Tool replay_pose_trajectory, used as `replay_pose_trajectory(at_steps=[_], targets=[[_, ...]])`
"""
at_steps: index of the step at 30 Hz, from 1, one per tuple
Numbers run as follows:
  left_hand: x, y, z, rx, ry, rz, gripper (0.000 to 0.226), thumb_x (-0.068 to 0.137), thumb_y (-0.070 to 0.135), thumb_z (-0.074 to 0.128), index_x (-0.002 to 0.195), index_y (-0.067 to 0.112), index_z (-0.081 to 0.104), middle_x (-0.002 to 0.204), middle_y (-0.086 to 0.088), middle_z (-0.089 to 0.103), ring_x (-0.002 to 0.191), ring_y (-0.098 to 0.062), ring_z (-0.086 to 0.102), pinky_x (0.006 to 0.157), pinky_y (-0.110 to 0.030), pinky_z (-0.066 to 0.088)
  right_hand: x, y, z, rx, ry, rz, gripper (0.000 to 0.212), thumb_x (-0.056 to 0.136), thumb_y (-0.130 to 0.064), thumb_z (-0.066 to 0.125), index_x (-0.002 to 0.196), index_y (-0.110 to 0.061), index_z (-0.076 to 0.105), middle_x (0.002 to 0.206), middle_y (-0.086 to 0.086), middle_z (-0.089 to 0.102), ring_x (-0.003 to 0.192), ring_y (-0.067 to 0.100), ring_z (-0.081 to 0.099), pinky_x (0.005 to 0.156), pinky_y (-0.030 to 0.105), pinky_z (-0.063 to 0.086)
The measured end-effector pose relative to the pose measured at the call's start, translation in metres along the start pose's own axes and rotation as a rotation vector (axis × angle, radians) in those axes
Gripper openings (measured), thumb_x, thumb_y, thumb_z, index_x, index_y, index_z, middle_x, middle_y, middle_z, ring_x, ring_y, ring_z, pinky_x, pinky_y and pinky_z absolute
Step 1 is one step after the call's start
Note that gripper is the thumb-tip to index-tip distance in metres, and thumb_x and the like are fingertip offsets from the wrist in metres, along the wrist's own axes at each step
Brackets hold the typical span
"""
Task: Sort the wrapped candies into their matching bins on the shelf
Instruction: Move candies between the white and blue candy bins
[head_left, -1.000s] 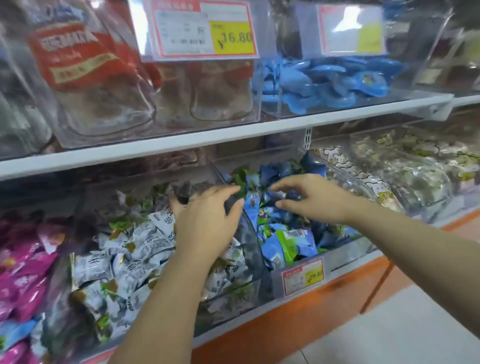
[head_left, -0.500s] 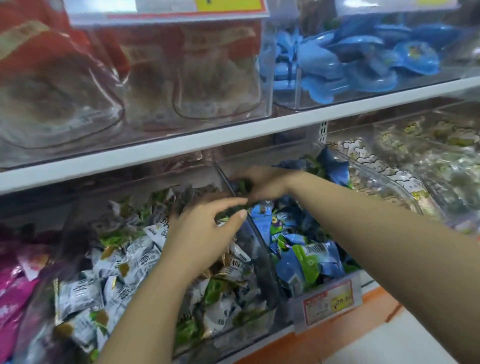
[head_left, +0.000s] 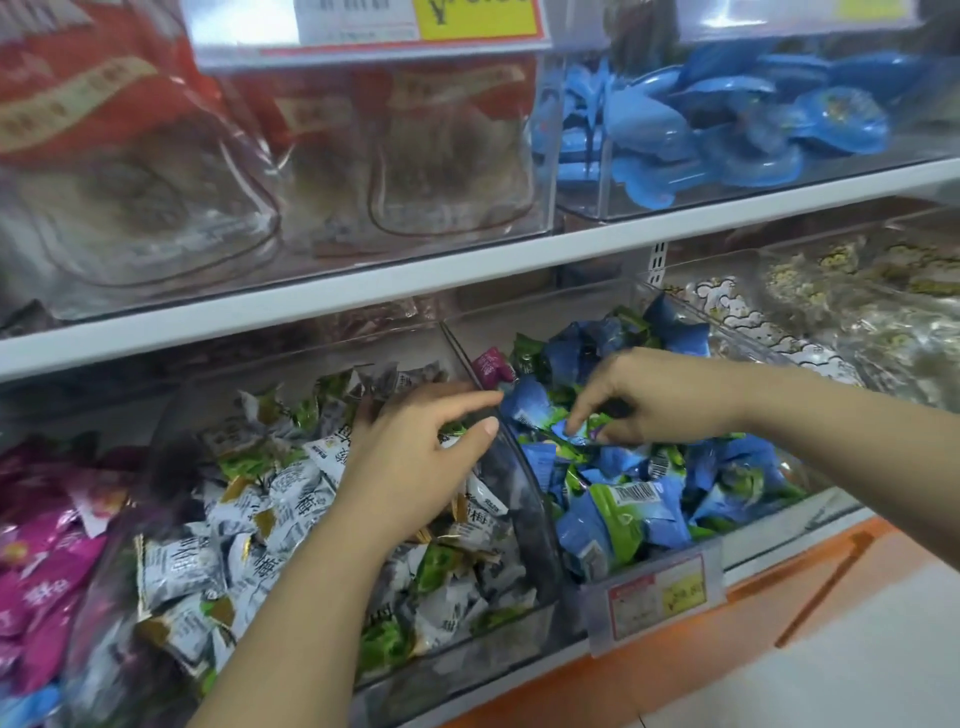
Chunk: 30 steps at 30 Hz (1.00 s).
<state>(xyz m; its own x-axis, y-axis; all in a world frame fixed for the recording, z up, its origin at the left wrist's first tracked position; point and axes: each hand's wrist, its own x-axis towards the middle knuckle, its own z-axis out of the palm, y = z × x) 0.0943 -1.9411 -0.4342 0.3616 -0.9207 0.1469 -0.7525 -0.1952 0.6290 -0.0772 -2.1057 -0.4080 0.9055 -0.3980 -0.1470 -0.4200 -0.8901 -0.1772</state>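
Two clear bins sit side by side on the lower shelf. The left bin (head_left: 467, 670) holds white and green wrapped candies (head_left: 291, 488). The right bin (head_left: 774, 519) holds blue and green wrapped candies (head_left: 628, 514). A single magenta candy (head_left: 491, 366) lies at the back left corner of the blue pile. My left hand (head_left: 415, 462) hovers over the white candies by the divider, fingers apart and nothing in them. My right hand (head_left: 660, 400) reaches into the blue bin, with index finger and thumb pinched on a small blue candy (head_left: 579, 435).
A bin of pink wrapped candies (head_left: 41, 561) is at the far left. To the right are bins of pale patterned sweets (head_left: 883, 322). The white upper shelf (head_left: 363, 291) carries red-labelled bags (head_left: 104, 156) and blue cups (head_left: 727, 119). A price tag (head_left: 660, 597) hangs on the blue bin.
My right hand has come forward from the back of the blue bin onto the middle of the pile and pinched a candy. My left hand has stayed by the divider.
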Motion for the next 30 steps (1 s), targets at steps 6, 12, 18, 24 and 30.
replay_pose_trajectory(at_steps=[6, 12, 18, 24, 30], targets=[[-0.004, 0.005, 0.0, -0.005, 0.026, -0.017, 0.025, 0.091, 0.053, 0.047, 0.113, 0.064, 0.052, 0.122, 0.021, 0.06, 0.081, -0.018, 0.064, 0.097, -0.058, 0.042, -0.003, -0.005, -0.019, 0.322, 0.025, -0.008, 0.013, 0.084, -0.035, 0.067, 0.095, -0.041, 0.07, 0.107, -0.013, 0.069, 0.092, 0.005, 0.063, 0.084, 0.024, 0.047], [-0.001, 0.003, 0.001, -0.035, 0.037, -0.023, 0.024, 0.091, 0.05, 0.049, 0.109, 0.066, 0.053, 0.098, 0.025, 0.063, 0.091, -0.008, 0.056, 0.101, -0.063, 0.035, 0.053, -0.02, -0.012, 0.149, 0.021, 0.01, 0.042, 0.091, -0.035, 0.059, 0.131, -0.028, 0.053, 0.117, -0.013, 0.054, 0.104, 0.004, 0.049, 0.083, 0.018, 0.037], [-0.001, 0.001, -0.001, 0.004, 0.012, -0.003, 0.025, 0.09, 0.052, 0.048, 0.106, 0.072, 0.048, 0.127, 0.032, 0.048, 0.099, -0.031, 0.06, 0.099, -0.063, 0.038, 0.047, -0.016, 0.006, 0.147, -0.308, 0.065, 0.044, 0.085, -0.048, 0.061, 0.127, -0.036, 0.057, 0.133, -0.015, 0.05, 0.119, 0.006, 0.046, 0.103, 0.026, 0.034], [-0.002, 0.002, 0.0, 0.0, 0.016, -0.001, 0.027, 0.091, 0.052, 0.048, 0.101, 0.076, 0.044, 0.132, 0.028, 0.048, 0.108, -0.027, 0.058, 0.102, -0.062, 0.036, 0.016, -0.009, 0.016, 0.038, -0.314, 0.004, 0.054, 0.083, -0.059, 0.057, 0.135, -0.047, 0.043, 0.146, -0.014, 0.039, 0.133, 0.011, 0.036, 0.111, 0.035, 0.029], [0.0, 0.001, 0.002, -0.009, 0.013, 0.012, 0.029, 0.092, 0.051, 0.048, 0.096, 0.079, 0.042, 0.123, 0.026, 0.055, 0.086, 0.008, 0.059, 0.106, -0.06, 0.032, 0.014, -0.017, -0.01, 0.247, -0.247, 0.029, 0.027, 0.085, -0.047, 0.062, 0.111, -0.041, 0.066, 0.119, -0.026, 0.061, 0.106, -0.005, 0.057, 0.1, 0.021, 0.039]])
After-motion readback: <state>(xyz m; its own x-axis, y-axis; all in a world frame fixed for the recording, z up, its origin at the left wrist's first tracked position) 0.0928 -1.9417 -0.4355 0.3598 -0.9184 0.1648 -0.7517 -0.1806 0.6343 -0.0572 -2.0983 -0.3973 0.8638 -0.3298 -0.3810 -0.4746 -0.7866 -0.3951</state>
